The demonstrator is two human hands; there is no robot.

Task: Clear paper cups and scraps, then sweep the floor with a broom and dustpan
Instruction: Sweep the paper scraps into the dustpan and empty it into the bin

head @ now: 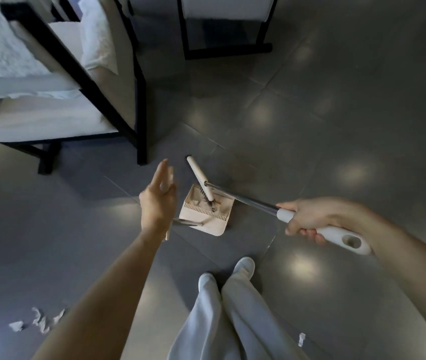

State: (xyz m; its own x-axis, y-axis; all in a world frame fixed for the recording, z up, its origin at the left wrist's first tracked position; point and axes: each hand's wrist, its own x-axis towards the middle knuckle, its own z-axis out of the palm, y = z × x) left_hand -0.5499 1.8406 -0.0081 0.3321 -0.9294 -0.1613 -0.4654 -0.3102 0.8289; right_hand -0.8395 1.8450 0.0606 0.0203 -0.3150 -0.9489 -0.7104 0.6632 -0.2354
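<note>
While the cream-headed broom with a silver metal shaft (245, 199) rests its dark bristles inside the beige comb-edged plastic dustpan (210, 226) on the grey tiled floor (310, 113), the right hand (310, 216) grips its white handle, fingers curled fully round. The left hand (157, 206) hovers with fingers straight, holding nothing, the dustpan just beside its fingers; crumpled white paper scraps (41, 322) lie well behind that wrist.

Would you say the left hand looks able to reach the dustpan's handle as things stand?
Probably yes: the open left hand appears right by the dustpan handle, nothing between them, while the right hand grips the broom.
</note>
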